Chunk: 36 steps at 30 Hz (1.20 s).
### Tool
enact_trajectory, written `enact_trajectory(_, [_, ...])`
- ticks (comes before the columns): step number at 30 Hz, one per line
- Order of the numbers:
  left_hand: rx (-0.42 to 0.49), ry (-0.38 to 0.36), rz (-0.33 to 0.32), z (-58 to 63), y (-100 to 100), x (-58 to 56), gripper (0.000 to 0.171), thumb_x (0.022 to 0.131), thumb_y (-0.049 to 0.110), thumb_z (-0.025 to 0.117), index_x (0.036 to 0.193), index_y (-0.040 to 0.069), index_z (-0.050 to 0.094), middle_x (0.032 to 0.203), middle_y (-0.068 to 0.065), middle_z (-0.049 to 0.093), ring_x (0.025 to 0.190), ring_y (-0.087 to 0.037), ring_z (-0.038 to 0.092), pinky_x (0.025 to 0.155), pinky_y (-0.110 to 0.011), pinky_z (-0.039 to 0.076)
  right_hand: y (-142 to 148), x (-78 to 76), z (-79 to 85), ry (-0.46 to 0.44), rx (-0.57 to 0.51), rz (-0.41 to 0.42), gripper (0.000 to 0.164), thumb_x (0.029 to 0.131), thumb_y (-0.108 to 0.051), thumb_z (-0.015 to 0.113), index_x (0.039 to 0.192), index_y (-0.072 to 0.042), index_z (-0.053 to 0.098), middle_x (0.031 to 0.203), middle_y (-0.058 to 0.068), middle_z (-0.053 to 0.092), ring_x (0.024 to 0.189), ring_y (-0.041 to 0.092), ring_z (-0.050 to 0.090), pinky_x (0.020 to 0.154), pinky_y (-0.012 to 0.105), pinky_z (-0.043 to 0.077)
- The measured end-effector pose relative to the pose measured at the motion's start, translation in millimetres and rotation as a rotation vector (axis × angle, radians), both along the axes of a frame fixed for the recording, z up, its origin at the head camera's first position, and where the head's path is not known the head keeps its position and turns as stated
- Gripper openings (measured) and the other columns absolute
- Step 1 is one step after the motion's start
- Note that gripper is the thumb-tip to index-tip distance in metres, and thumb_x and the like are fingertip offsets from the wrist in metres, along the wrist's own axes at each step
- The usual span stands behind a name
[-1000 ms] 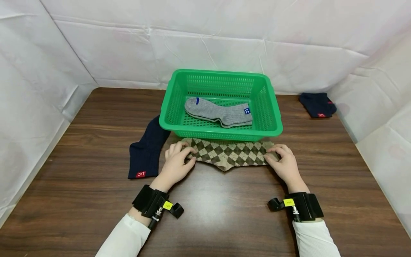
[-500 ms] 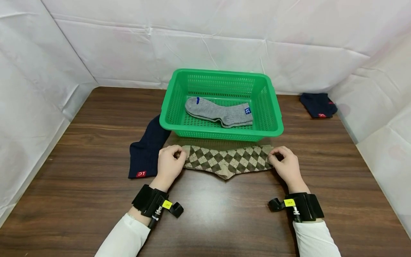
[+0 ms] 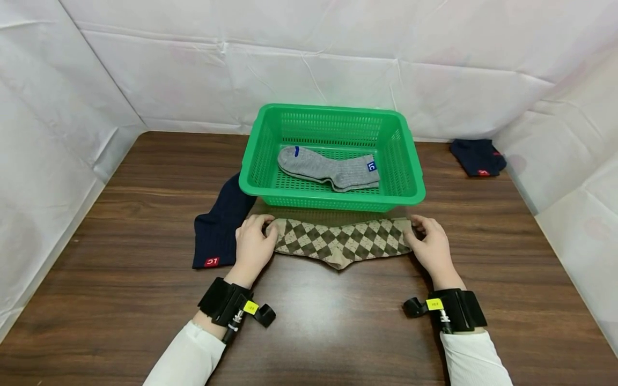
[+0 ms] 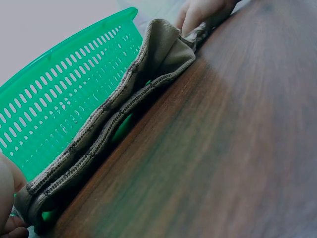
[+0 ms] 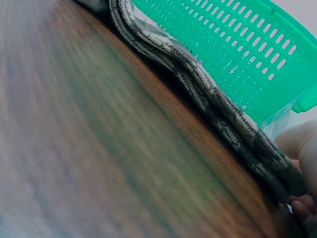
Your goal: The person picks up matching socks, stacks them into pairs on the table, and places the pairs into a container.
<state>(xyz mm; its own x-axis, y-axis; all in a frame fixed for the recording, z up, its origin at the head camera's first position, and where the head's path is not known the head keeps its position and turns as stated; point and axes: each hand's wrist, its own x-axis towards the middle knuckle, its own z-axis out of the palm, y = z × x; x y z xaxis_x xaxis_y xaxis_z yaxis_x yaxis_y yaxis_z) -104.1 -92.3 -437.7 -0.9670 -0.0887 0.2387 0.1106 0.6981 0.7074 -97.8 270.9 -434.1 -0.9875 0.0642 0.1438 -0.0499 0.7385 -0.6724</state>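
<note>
A pair of tan and dark-green argyle socks [image 3: 343, 241] lies stretched sideways in front of the green basket, heels toward me. My left hand [image 3: 253, 244] pinches their left end between thumb and fingers. At the opposite end, my right hand [image 3: 432, 246] holds the other tip, thumb on the near side. Two stacked layers of the socks [image 4: 99, 119] show edge-on in the left wrist view, with a fold standing up at the heel. In the right wrist view, thumb and fingers of the right hand [image 5: 304, 153] close around the layered end.
Behind the socks stands the green basket [image 3: 333, 199], holding grey socks [image 3: 333, 170]. A navy sock [image 3: 214, 233] lies left of it, its far end against the basket. More navy socks [image 3: 478, 158] sit at the back right corner. White sheeting [image 3: 309, 59] walls the wooden table [image 3: 318, 332].
The argyle socks have come toward me, away from the basket's front. My left hand has shifted left and gripped their end; in the last half second the fingers of both hands have resettled slightly.
</note>
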Motion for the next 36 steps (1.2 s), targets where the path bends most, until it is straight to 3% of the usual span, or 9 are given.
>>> enact_trajectory(7, [0.045, -0.008, 0.002, 0.1, -0.2, -0.3, 0.027, 0.096, 0.019, 0.05, 0.113, 0.003, 0.064, 0.096, -0.011, 0.067, 0.088, -0.027, 0.056, 0.093, -0.046, 0.03, 0.0, -0.6, 0.8, 0.007, 0.002, -0.013, 0.027, 0.092, -0.01, 0.056, 0.114, 0.007, 0.055, 0.102, 0.024, 0.053, 0.092, 0.033, 0.047, 0.079, 0.043, 0.035])
enact_trajectory(15, [0.166, 0.027, -0.009, -1.0, -1.6, -2.5, 0.022, 0.096, 0.015, 0.052, 0.111, 0.002, 0.063, 0.096, -0.012, 0.065, 0.087, -0.027, 0.056, 0.093, -0.046, 0.033, 0.0, -1.6, 2.7, -0.017, 0.035, 0.016, 0.034, 0.094, -0.01, 0.052, 0.121, 0.01, 0.052, 0.105, 0.025, 0.051, 0.092, 0.035, 0.045, 0.085, 0.047, 0.031])
enact_trajectory(19, [0.186, 0.044, -0.02, -1.8, -2.5, -2.9, 0.022, 0.095, 0.012, 0.053, 0.113, 0.0, 0.06, 0.093, -0.012, 0.064, 0.08, -0.026, 0.055, 0.086, -0.042, 0.036, -0.3, -2.8, 3.5, -0.004, 0.035, 0.04, 0.03, 0.094, -0.01, 0.052, 0.116, 0.011, 0.052, 0.102, 0.026, 0.051, 0.09, 0.036, 0.044, 0.088, 0.049, 0.028])
enact_trajectory(23, [0.161, 0.08, -0.031, -2.6, -3.0, -3.7, 0.02, 0.093, 0.007, 0.053, 0.11, -0.002, 0.059, 0.089, -0.013, 0.063, 0.071, -0.024, 0.054, 0.073, -0.037, 0.041, -2.1, -2.6, 3.1, 0.018, 0.003, 0.007, 0.019, 0.093, -0.009, 0.054, 0.104, 0.006, 0.053, 0.096, 0.022, 0.052, 0.086, 0.029, 0.043, 0.079, 0.042, 0.032])
enact_trajectory(26, [0.141, 0.096, -0.039, -3.1, -2.9, -4.5, 0.016, 0.093, 0.005, 0.053, 0.105, -0.002, 0.06, 0.088, -0.013, 0.062, 0.071, -0.024, 0.054, 0.07, -0.035, 0.041, -4.0, -1.3, 2.3, 0.052, -0.032, -0.047, 0.015, 0.095, -0.012, 0.054, 0.101, 0.002, 0.054, 0.096, 0.019, 0.056, 0.085, 0.018, 0.045, 0.072, 0.033, 0.035])
enact_trajectory(31, [0.132, 0.087, -0.041, -2.1, -1.5, -3.8, 0.015, 0.092, 0.006, 0.054, 0.104, -0.001, 0.06, 0.089, -0.013, 0.063, 0.077, -0.026, 0.056, 0.083, -0.043, 0.038, -5.6, 1.3, 2.2, 0.133, -0.093, -0.101, 0.015, 0.098, -0.015, 0.051, 0.103, -0.001, 0.05, 0.092, 0.016, 0.062, 0.069, 0.0, 0.043, 0.06, 0.02, 0.035])
enact_trajectory(36, [0.131, 0.069, -0.029, -1.4, -0.2, -2.5, 0.015, 0.092, 0.008, 0.053, 0.104, 0.0, 0.06, 0.09, -0.013, 0.063, 0.081, -0.026, 0.056, 0.089, -0.047, 0.035, -4.8, 1.2, 1.5, 0.132, -0.074, -0.064, 0.017, 0.1, -0.017, 0.047, 0.107, -0.001, 0.047, 0.09, 0.017, 0.061, 0.058, 0.004, 0.038, 0.058, 0.024, 0.033])
